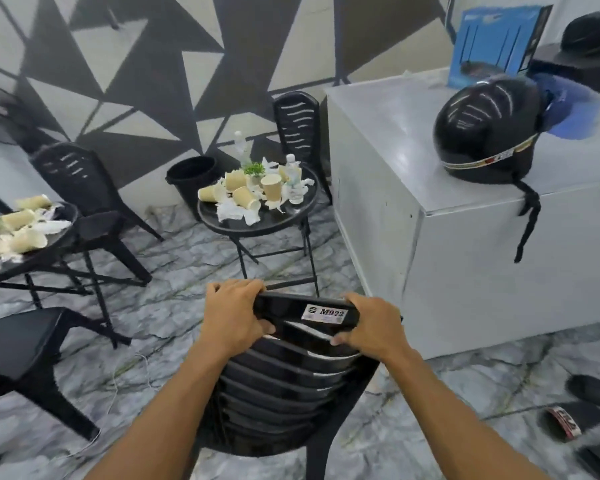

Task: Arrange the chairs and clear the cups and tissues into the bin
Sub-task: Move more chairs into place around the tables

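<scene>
A black plastic chair stands right in front of me, its slatted back facing me. My left hand grips the top rail at its left end and my right hand grips the right end. Beyond it a round black table carries several tan paper cups, crumpled white tissues and a water bottle. A black bin stands on the floor behind that table. A second table at the left holds more cups and tissues.
More black chairs stand at the far left, behind the round table and at the near left. A white counter with a black helmet blocks the right side. Sandals lie on the marble floor.
</scene>
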A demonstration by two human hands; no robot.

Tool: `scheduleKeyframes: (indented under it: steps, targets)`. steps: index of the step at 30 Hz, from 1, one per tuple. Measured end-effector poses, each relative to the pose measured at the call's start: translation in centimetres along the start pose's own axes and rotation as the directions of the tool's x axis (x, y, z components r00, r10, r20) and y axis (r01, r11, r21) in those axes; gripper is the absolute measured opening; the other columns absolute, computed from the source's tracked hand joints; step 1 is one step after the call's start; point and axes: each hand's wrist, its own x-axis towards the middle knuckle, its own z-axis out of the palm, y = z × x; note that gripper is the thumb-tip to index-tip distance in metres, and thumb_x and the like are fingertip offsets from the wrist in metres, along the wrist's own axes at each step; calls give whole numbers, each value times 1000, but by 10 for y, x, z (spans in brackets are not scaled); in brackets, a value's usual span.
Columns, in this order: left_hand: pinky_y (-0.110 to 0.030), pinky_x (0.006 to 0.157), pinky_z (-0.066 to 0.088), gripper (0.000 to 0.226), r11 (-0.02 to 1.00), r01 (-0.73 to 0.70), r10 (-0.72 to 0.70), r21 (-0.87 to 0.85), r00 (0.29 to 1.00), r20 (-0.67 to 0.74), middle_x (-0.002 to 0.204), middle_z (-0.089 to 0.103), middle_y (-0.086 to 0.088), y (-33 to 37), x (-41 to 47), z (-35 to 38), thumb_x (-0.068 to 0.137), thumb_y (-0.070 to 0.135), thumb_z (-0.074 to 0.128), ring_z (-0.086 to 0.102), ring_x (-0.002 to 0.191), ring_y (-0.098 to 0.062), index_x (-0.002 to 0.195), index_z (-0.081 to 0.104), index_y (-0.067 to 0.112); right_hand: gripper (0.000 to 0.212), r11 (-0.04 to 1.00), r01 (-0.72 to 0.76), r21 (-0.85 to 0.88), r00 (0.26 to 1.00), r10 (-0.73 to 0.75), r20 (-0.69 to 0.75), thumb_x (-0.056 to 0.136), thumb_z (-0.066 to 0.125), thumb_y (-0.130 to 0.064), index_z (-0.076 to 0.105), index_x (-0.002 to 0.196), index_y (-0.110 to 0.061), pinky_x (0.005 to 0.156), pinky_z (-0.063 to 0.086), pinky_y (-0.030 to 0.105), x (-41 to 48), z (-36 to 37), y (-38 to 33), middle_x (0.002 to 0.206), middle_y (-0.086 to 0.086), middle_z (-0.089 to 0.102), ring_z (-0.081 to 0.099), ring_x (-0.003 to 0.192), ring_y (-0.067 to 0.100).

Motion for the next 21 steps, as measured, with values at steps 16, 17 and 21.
scheduleKeyframes:
  steps: [16,17,21]
  targets:
    - [-21,54,29,55,995,-96,96,-7,995,23,64,52,15,-76,169,-9,46,59,86,49,63,-10,71,47,29,60,983,126,136,989,-114,-95,36,84,-64,67,78,-25,61,49,30,194,34,-2,71,-10,68,62,68,9]
    - [-21,54,30,55,995,-96,97,-10,995,14,64,51,16,-80,179,-8,46,59,86,48,63,-10,71,47,29,58,982,137,132,986,-122,-116,36,84,-63,66,76,-25,58,48,29,204,34,-1,69,-11,67,61,65,9]
    - [-31,55,40,58,997,-57,57,-49,998,-7,61,47,13,-95,203,7,48,60,87,46,59,-13,70,46,26,57,983,170,71,966,-152,-208,34,90,-58,57,63,-22,47,41,26,228,36,-2,57,-11,57,53,53,8]
